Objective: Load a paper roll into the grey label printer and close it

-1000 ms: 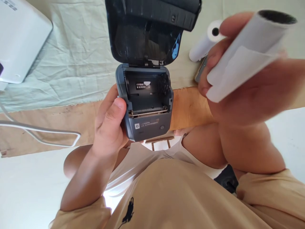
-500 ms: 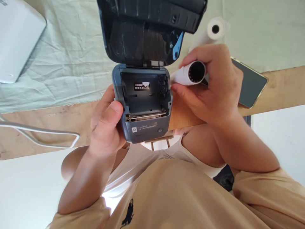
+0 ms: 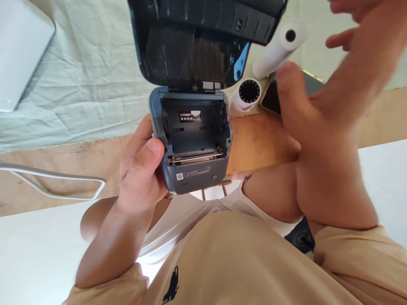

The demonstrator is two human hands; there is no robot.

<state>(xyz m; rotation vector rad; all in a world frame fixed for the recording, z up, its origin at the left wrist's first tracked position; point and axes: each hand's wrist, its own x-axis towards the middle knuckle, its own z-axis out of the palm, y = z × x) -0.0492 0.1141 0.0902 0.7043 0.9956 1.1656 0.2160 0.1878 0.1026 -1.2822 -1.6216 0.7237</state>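
Observation:
My left hand (image 3: 140,169) grips the left side of a small dark grey printer (image 3: 193,146), thumb on its front corner. The printer's lid (image 3: 197,40) stands swung up and its paper bay shows nothing inside. My right hand (image 3: 321,89) hovers raised at the right, fingers apart and holding nothing, blurred by motion. A white paper roll (image 3: 246,94) lies on the table just right of the printer. A second, longer white roll (image 3: 276,51) lies behind it.
A dark phone (image 3: 273,95) lies partly hidden under my right hand. A pale green cloth (image 3: 89,84) covers the wooden table (image 3: 257,142). A white device (image 3: 19,51) sits at the far left, and a white cable (image 3: 57,182) loops near the table's front edge.
My right hand put the paper roll down beside the printer, let go of it and rose to the right. The left hand kept holding the printer.

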